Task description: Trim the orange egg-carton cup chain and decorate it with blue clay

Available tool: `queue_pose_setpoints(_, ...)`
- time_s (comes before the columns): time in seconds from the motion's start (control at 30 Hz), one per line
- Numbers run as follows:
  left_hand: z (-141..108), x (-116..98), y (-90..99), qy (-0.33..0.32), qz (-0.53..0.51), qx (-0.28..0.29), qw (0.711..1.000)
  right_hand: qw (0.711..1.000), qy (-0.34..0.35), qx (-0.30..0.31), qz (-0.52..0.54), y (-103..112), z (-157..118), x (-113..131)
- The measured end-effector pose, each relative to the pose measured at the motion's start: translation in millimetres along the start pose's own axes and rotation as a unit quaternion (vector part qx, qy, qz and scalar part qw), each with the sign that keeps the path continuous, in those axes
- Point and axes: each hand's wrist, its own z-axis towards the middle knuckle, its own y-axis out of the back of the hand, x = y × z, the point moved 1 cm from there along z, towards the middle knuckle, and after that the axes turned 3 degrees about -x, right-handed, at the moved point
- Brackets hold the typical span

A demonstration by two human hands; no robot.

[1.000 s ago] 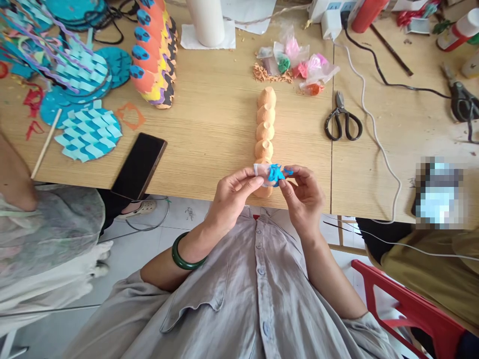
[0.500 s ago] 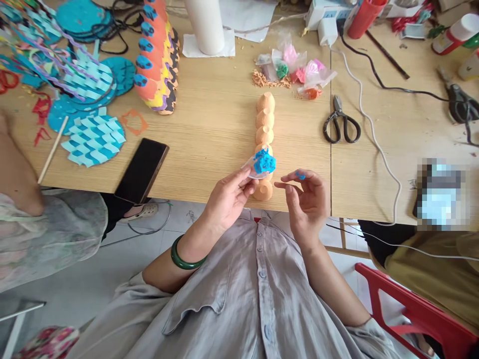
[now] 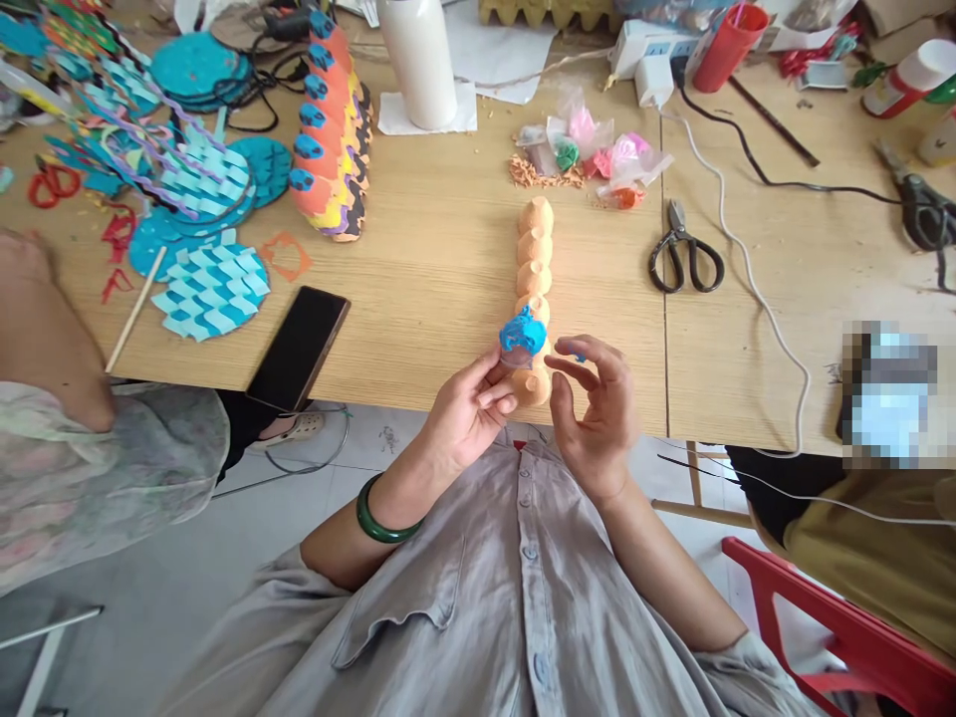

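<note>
at the pinch of my left hand on a clear wrapper sits the blue clay, my right hand spread just beside it, bearing a blue dab: portioning, i judge, the next move wanting a steady pinch.

A white bottle stands on white paper, a red cup beside a power strip

Ragged blue clay lump, partly in clear plastic, center frame. Orange knobby strip lies lengthwise at center, partly hidden by clay.
</note>
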Motion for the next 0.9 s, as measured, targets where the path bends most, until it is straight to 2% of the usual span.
queue_pose_setpoints(0.2,3,3,2.1,-0.04,0.046,0.051,0.997,1.0,-0.012,0.013,-0.008,-1,2,-1)
queue_pose_setpoints(0.33,4,3,4.1,-0.065,0.074,0.04,0.994,0.999,0.013,-0.006,-0.039,1,4,-2)
queue_pose_setpoints(0.43,3,5,5.7,-0.069,0.112,0.043,0.99,0.998,0.026,0.019,-0.049,2,6,-4)
queue_pose_setpoints(0.5,3,7,7.8,-0.086,0.155,0.055,0.983,0.999,0.007,0.02,-0.036,2,5,-6)
queue_pose_setpoints(0.57,3,10,11.0,-0.138,0.217,0.065,0.964,0.999,-0.027,0.006,-0.022,2,4,-9)
queue_pose_setpoints(0.7,2,12,16.9,-0.285,0.34,0.043,0.895,0.996,-0.09,-0.013,0.008,2,2,-13)
queue_pose_setpoints(0.77,1,12,18.1,-0.294,0.362,0.047,0.883,0.992,-0.118,-0.013,0.032,3,3,-14)
queue_pose_setpoints(0.9,-1,9,17.7,-0.244,0.357,0.093,0.897,0.984,-0.165,-0.006,0.069,7,8,-13)
